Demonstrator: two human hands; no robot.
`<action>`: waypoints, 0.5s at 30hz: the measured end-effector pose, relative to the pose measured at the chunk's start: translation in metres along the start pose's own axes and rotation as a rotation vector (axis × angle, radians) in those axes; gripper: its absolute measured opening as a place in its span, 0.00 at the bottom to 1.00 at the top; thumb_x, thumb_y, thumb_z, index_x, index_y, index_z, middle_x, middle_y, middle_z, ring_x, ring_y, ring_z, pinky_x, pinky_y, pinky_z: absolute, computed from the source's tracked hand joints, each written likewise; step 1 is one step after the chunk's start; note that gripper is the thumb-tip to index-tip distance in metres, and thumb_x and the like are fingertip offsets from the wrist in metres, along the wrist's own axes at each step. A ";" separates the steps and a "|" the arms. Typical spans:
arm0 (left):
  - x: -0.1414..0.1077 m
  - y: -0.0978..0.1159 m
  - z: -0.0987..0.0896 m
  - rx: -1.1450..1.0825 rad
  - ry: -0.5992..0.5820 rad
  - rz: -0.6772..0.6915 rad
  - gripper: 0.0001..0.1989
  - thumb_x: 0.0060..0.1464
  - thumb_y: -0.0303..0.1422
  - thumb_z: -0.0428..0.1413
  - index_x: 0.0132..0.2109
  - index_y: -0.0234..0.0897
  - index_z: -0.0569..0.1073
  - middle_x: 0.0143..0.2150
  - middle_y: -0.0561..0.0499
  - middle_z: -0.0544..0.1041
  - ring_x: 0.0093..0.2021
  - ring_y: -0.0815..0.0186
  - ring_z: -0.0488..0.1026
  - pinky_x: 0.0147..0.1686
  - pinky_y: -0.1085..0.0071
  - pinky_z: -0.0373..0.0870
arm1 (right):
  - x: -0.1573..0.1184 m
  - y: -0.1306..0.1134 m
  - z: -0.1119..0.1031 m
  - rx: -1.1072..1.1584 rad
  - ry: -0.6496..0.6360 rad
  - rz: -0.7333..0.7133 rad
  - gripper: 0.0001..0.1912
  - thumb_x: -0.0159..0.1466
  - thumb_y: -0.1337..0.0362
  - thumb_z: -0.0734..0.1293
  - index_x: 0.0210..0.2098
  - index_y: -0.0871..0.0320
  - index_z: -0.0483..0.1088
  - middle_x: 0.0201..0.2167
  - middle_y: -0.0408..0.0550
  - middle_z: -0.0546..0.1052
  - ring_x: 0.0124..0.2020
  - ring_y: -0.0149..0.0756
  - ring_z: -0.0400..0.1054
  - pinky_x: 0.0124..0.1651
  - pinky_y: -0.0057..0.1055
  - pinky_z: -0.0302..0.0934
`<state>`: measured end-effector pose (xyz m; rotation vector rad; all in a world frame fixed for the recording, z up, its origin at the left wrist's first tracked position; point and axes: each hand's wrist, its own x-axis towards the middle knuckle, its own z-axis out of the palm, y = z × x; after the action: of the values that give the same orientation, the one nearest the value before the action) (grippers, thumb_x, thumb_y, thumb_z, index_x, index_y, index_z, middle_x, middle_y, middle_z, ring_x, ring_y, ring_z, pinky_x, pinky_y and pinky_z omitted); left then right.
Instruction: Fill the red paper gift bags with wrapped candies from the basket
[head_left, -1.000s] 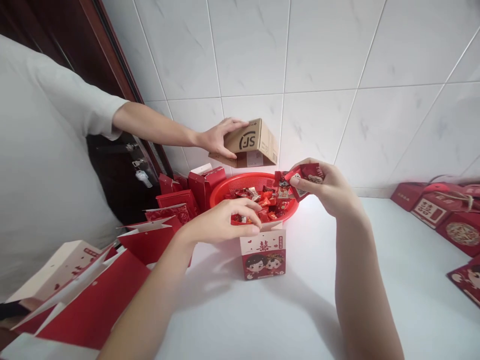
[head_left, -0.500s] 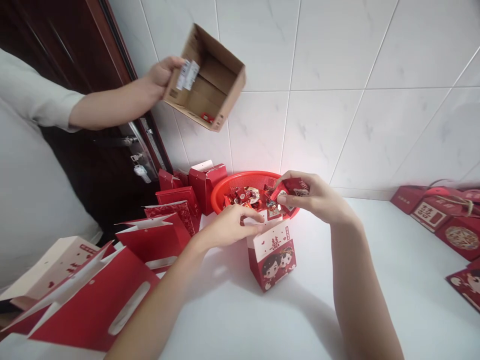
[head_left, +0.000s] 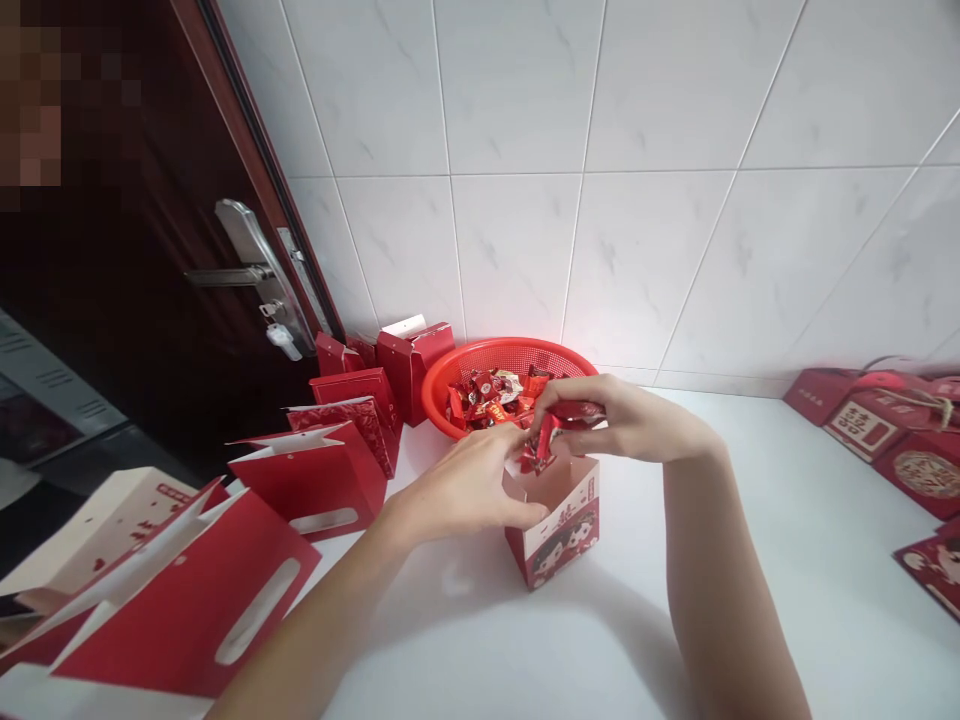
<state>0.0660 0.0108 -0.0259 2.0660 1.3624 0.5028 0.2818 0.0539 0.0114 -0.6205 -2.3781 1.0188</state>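
Note:
A small red and cream candy box with two cartoon faces on its front stands upright on the white table, its top open. My left hand is at the box's left side, with the thumb at the front rim and the fingers by the back edge. Just above the opening, my right hand is closed around several red-wrapped candies. Behind the box is a red plastic basket with a pile of wrapped candies, partly hidden by my hands.
Red paper boxes stand in a row along the left side. More red boxes lie at the right edge by the tiled wall. A dark door with keys in its lock is at the left.
My right hand has brought the candies from the basket side to over the box opening. My left hand has spread over the box's rim. A person's arm with a cardboard carton has left the view.

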 end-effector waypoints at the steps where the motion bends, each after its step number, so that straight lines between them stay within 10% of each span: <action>1: -0.001 0.002 0.000 -0.003 -0.010 0.012 0.16 0.45 0.37 0.62 0.43 0.43 0.75 0.41 0.52 0.77 0.39 0.59 0.74 0.31 0.70 0.65 | -0.001 0.000 -0.001 -0.033 -0.037 0.000 0.04 0.64 0.66 0.68 0.40 0.58 0.73 0.36 0.46 0.77 0.35 0.33 0.69 0.35 0.29 0.63; 15: -0.002 0.004 0.000 0.056 -0.030 0.055 0.17 0.47 0.38 0.62 0.46 0.44 0.76 0.41 0.52 0.76 0.41 0.57 0.74 0.34 0.68 0.67 | -0.009 -0.005 -0.002 -0.096 -0.108 0.023 0.09 0.68 0.66 0.66 0.43 0.57 0.78 0.38 0.47 0.82 0.37 0.35 0.75 0.39 0.30 0.66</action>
<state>0.0682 0.0074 -0.0231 2.1532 1.3192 0.4592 0.2890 0.0465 0.0145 -0.6438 -2.5323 0.9745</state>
